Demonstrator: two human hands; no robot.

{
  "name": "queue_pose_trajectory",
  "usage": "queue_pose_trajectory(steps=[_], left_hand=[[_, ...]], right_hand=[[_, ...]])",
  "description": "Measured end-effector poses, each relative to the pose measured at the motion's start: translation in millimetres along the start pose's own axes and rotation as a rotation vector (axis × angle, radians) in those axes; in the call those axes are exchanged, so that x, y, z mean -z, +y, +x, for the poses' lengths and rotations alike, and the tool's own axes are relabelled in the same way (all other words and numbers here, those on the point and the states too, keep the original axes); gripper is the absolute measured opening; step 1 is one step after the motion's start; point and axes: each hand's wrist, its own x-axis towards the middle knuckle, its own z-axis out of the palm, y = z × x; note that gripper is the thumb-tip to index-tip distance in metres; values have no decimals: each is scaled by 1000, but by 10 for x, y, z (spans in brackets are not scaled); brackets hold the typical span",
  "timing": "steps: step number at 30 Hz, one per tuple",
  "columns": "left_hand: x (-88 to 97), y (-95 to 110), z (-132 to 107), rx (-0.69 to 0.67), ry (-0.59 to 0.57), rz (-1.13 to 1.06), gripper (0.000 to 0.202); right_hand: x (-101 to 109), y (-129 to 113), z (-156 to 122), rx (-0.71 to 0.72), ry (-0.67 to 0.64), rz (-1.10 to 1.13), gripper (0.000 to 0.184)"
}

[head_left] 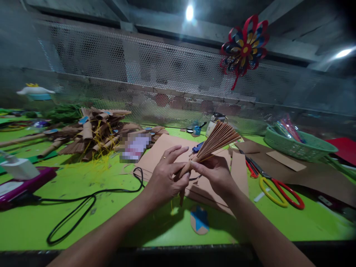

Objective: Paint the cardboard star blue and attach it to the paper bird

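Observation:
Both hands hold a pleated brown paper fan (221, 139) above the green table. My left hand (169, 174) is closed around its narrow rolled handle end, with the thumb and index finger pinching near the gathered point. At the base of the pleats, my right hand (218, 174) grips with its thumb on top; its other fingers are mostly hidden behind the fan. The folds spread up and to the right. A thin yellow string (172, 207) hangs below the left hand. Brown paper sheets (167, 146) lie under the hands, and nearer me lies a brown disc with a blue star (200, 220).
Red-and-yellow scissors (274, 189) lie at right, near a green basket (302, 146). Finished-looking paper fans (91, 133) with yellow strings pile up at left. A black cable (91, 196) loops from a purple power strip (33, 185). Perforated metal mesh (167, 70) stands behind the table.

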Motion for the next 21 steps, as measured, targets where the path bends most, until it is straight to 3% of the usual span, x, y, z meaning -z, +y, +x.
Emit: queue_pose_trajectory(steps=[11, 16, 19, 21], left_hand=[[-20, -24, -27, 37, -32, -13, 21], [60, -12, -37, 65, -91, 0, 51], [136, -48, -11, 112, 6, -69, 60], [172, -102, 14, 265, 164, -183, 53]], right_hand=[[1, 7, -5, 13, -13, 0, 3], [125, 86, 72, -2, 53, 47, 10], [266, 140, 153, -40, 108, 78, 15], [349, 153, 197, -58, 104, 97, 17]])
